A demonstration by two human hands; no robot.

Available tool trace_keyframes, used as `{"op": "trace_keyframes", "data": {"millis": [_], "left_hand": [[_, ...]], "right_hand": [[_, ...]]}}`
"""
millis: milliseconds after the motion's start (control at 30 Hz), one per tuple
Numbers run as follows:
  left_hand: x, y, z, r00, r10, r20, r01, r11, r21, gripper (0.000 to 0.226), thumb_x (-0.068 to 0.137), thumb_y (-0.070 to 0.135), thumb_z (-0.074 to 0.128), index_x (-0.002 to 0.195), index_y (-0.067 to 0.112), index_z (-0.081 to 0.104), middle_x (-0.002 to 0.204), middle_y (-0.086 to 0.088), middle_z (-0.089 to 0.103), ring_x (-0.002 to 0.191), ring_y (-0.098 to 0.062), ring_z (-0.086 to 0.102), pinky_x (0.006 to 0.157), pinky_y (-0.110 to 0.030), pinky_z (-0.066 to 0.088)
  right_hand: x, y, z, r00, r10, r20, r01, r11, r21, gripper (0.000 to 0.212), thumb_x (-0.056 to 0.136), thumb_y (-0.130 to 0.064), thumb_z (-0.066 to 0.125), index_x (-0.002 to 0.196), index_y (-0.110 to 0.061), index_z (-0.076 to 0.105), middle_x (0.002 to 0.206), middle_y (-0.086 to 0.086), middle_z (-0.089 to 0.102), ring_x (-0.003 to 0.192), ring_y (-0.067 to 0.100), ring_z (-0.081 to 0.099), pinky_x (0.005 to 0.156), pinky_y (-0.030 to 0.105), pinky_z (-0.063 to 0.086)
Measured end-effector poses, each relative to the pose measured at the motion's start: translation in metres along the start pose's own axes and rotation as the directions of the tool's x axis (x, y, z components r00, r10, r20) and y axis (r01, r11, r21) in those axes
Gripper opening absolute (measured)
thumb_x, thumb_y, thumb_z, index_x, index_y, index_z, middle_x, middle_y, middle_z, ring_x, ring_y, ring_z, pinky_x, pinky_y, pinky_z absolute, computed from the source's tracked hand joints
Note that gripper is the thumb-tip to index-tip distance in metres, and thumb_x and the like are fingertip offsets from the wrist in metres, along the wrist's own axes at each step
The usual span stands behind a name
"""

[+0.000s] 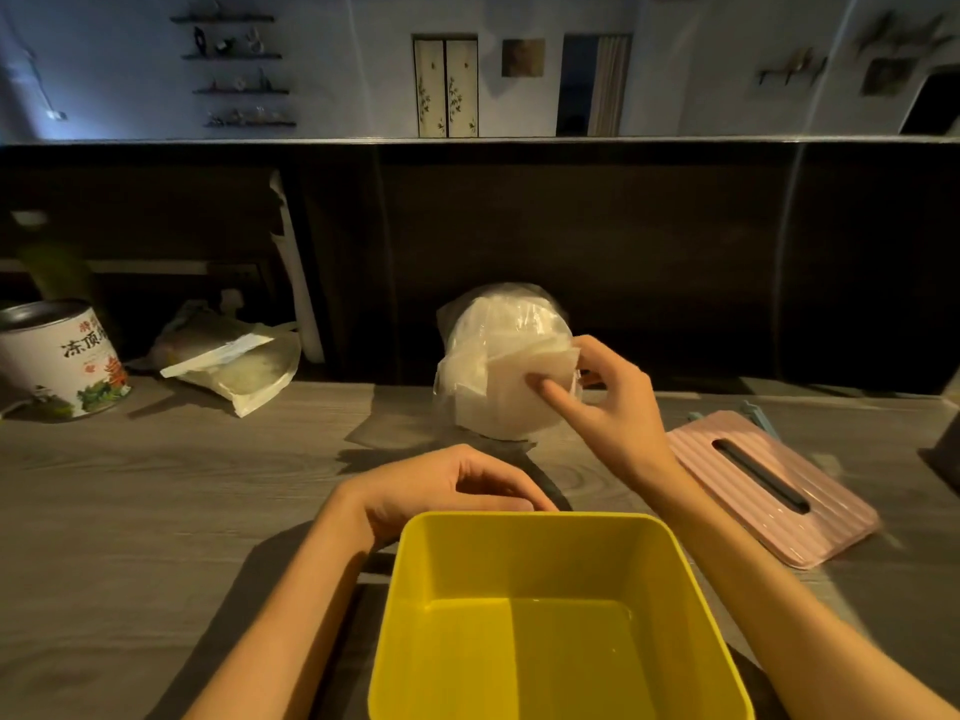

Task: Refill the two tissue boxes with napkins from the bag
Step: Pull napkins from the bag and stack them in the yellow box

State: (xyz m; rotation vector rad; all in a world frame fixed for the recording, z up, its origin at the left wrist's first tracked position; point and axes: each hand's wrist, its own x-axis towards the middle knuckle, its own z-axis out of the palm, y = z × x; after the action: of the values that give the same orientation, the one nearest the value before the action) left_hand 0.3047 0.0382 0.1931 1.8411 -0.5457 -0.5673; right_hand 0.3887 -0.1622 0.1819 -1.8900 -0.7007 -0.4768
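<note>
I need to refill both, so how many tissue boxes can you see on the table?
2: an open yellow box, empty, nearest the camera between the arms, and a pink slotted one lying to its right. Whether the pink piece is a whole box or only a lid is unclear.

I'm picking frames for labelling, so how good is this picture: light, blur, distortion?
Head view: dim room, so the dark panel behind the table loses detail; the yellow box is brightest, with glare on its floor. The right hand on the napkin bag is fairly sharp; the pink lid and right forearm smear. Wide-angle bending curves the ledge and walls.
</note>
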Motion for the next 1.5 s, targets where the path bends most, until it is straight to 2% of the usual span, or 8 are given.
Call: {"op": "trace_keyframes", "data": {"millis": [300,433,633,833,1067,1167,1367,1500], "left_hand": [[0.009,-0.007,0.003,0.795,-0.023,-0.606,-0.219,0.921,-0.322,0.058,0.071,0.054,0.067,0.117,0.019,0.062,0.12,-0.005,0.069,0.105,-0.017,0.067,0.086,-0.025,0.054],[0.007,-0.012,0.003,0.888,-0.052,-0.456,-0.177,0.878,-0.445,0.107,0.05,0.087,0.072,0.139,0.031,0.054,0.135,-0.004,0.065,0.127,-0.024,0.06,0.108,-0.05,0.046],[0.016,-0.01,0.016,0.929,-0.12,-0.349,-0.1,0.828,-0.552,0.106,0.052,0.075,0.083,0.142,0.028,0.05,0.131,-0.012,0.067,0.122,-0.032,0.062,0.106,-0.053,0.048],[0.016,-0.003,0.017,0.929,-0.118,-0.352,-0.051,0.898,-0.436,0.029,0.084,0.033,0.068,0.109,0.018,0.071,0.097,-0.014,0.075,0.085,-0.021,0.073,0.072,-0.025,0.058],[0.02,-0.009,0.016,0.917,-0.187,-0.352,0.006,0.89,-0.457,0.045,0.088,0.035,0.074,0.128,0.016,0.063,0.112,-0.009,0.074,0.102,-0.022,0.071,0.087,-0.035,0.056],[0.021,-0.008,0.017,0.898,-0.224,-0.38,0.015,0.876,-0.481,0.023,0.093,0.035,0.068,0.114,0.025,0.064,0.088,0.006,0.078,0.079,-0.006,0.074,0.063,-0.021,0.057],[0.029,-0.002,0.019,0.79,-0.326,-0.52,-0.011,0.84,-0.543,0.026,0.091,0.026,0.066,0.113,0.013,0.066,0.099,-0.013,0.076,0.093,-0.027,0.072,0.077,-0.03,0.061],[0.027,0.0,0.023,0.813,-0.328,-0.482,-0.095,0.741,-0.665,0.062,0.079,0.053,0.063,0.128,0.015,0.062,0.115,-0.018,0.073,0.113,-0.038,0.066,0.103,-0.051,0.049]], "right_hand": [[-0.005,-0.034,-0.034,0.947,0.178,0.269,-0.282,0.859,0.427,0.035,0.094,-0.02,0.07,0.128,-0.021,0.064,0.118,-0.004,0.074,0.112,0.013,0.07,0.093,0.033,0.058],[-0.008,-0.038,-0.031,0.896,0.163,0.412,-0.338,0.853,0.398,0.038,0.093,-0.018,0.071,0.129,-0.016,0.064,0.119,0.0,0.074,0.112,0.016,0.07,0.095,0.033,0.057],[-0.012,-0.033,-0.02,0.901,0.173,0.397,-0.303,0.907,0.293,0.03,0.091,-0.026,0.076,0.117,-0.018,0.066,0.101,-0.001,0.076,0.091,0.01,0.072,0.077,0.029,0.057],[-0.013,-0.03,-0.016,0.975,0.056,0.215,-0.11,0.962,0.248,0.021,0.095,-0.03,0.071,0.116,-0.027,0.071,0.109,-0.008,0.072,0.103,0.013,0.068,0.088,0.028,0.057],[-0.012,-0.025,-0.015,0.99,0.128,-0.056,-0.109,0.957,0.267,0.01,0.096,-0.023,0.07,0.104,-0.019,0.075,0.098,-0.007,0.075,0.097,0.01,0.07,0.084,0.029,0.059],[-0.008,-0.026,-0.024,0.939,0.247,-0.237,-0.135,0.903,0.409,0.013,0.098,-0.023,0.067,0.109,-0.018,0.072,0.1,-0.005,0.074,0.098,0.011,0.071,0.083,0.03,0.06],[-0.004,-0.031,-0.038,0.938,0.244,0.245,-0.345,0.717,0.606,0.024,0.1,-0.023,0.061,0.116,-0.008,0.069,0.101,0.006,0.069,0.092,0.02,0.066,0.073,0.029,0.056],[-0.012,-0.029,-0.018,0.944,0.195,0.267,-0.289,0.878,0.382,0.015,0.098,-0.024,0.066,0.106,-0.013,0.073,0.086,0.005,0.07,0.08,0.009,0.065,0.068,0.021,0.052]]}}
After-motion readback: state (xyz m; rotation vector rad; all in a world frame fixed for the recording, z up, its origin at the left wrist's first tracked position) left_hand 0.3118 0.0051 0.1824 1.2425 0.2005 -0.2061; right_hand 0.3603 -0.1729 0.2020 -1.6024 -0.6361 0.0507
